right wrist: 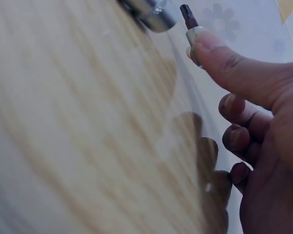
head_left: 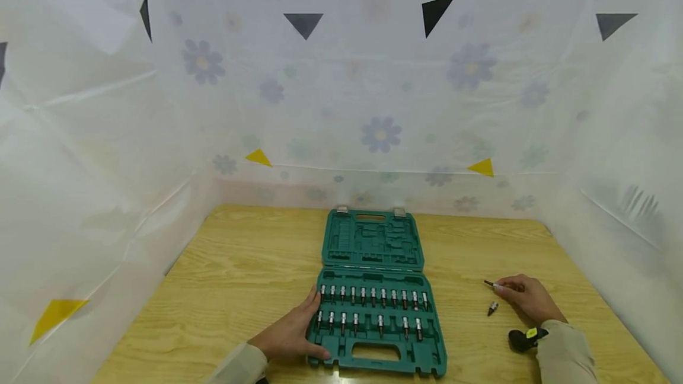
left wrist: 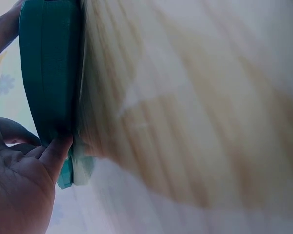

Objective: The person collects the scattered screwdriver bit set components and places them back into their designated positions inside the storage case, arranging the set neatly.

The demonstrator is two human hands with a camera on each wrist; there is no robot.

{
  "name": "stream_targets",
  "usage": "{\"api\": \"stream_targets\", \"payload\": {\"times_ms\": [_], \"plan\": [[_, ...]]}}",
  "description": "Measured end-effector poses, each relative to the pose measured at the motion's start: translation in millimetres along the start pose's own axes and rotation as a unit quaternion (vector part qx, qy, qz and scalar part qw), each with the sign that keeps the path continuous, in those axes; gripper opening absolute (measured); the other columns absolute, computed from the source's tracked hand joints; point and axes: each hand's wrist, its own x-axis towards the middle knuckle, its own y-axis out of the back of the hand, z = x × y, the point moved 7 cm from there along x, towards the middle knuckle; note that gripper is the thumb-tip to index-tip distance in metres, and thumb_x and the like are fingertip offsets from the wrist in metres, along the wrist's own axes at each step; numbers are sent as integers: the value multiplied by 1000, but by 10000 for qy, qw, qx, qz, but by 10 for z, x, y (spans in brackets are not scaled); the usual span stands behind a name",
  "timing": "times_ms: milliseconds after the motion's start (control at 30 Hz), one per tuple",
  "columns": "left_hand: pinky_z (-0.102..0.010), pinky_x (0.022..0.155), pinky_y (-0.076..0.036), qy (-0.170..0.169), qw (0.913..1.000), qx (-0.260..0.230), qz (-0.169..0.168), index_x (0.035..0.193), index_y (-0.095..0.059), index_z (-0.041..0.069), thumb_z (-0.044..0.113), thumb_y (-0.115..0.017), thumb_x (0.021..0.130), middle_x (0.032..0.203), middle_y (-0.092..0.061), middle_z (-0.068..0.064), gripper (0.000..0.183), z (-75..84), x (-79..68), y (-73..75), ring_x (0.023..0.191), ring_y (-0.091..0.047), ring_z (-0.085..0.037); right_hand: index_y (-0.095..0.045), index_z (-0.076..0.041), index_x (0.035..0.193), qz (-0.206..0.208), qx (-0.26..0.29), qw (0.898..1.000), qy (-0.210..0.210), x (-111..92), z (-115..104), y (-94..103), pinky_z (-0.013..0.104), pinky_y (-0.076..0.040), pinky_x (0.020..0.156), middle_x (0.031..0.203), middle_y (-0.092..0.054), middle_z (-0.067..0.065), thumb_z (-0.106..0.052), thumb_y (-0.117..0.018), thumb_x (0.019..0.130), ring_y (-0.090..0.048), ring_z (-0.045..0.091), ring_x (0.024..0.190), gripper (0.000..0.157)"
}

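A green socket-bit case (head_left: 373,345) lies unfolded on the table, with two rows of silver bit sockets (head_left: 384,297) in its near half. My left hand (head_left: 290,330) holds the case's left edge, thumb at the near corner and fingers farther up the side. In the left wrist view, fingers (left wrist: 56,151) touch the case's outer wall (left wrist: 51,73). To the right of the case, my right hand (head_left: 528,297) pinches a small bit socket (right wrist: 193,35), its dark tip pointing away from the thumb. Another bit socket (head_left: 492,308) lies on the table just below that hand.
The case's lid (head_left: 373,242) lies flat behind, with moulded recesses and two metal latches. Several slots in the near row hold no socket. A wooden table (head_left: 251,253) is enclosed by white flower-printed sheeting (head_left: 320,93). A black wrist device (head_left: 523,339) sits by the right sleeve.
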Motion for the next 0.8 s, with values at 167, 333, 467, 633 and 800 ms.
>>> {"api": "stream_targets", "payload": {"times_ms": [167, 333, 467, 633, 800], "plan": [[-58, 109, -24, 8, 10000, -20, 14, 153, -4, -2, 51, -78, 76, 160, 6, -19, 120, -10, 7, 2, 144, -14, -39, -66, -3, 114, 67, -39, 9999, -71, 21, 23, 14, 31, -50, 75, 110, -58, 12, -35, -62, 95, -54, 9, 88, 37], [-58, 110, -24, 25, 10000, -38, -7, 153, -4, -2, 51, -78, 76, 160, 6, -19, 119, -16, 5, -8, 144, -14, -39, -68, -2, 111, 145, -226, 9996, 74, 22, -19, 25, 40, -49, 75, 109, -60, 14, -32, -62, 95, -54, 15, 88, 35], [-58, 110, -23, 34, 10000, -51, -4, 153, -4, -2, 50, -78, 76, 160, 6, -18, 119, -13, 0, -17, 144, -14, -38, -69, -2, 110, 243, -465, 9979, 378, 37, -89, 34, 44, -49, 75, 108, -61, 15, -27, -60, 97, -55, 19, 88, 29], [-58, 110, -24, 53, 10000, -57, -5, 154, -3, -1, 51, -78, 76, 160, 6, -18, 120, -15, -4, -19, 144, -14, -38, -70, -2, 109, 322, -666, 9956, 568, 50, -215, 68, 44, -46, 72, 107, -60, 16, -25, -60, 97, -53, 23, 87, 28], [-57, 110, -24, -22, 10000, 3, -2, 153, -3, -1, 52, -77, 76, 160, 7, -18, 120, -25, 4, -8, 144, -15, -38, -71, -5, 106, 573, -735, 9917, 891, 52, -390, 131, 40, -45, 72, 105, -61, 14, -21, -63, 95, -50, 17, 85, 21]]}}
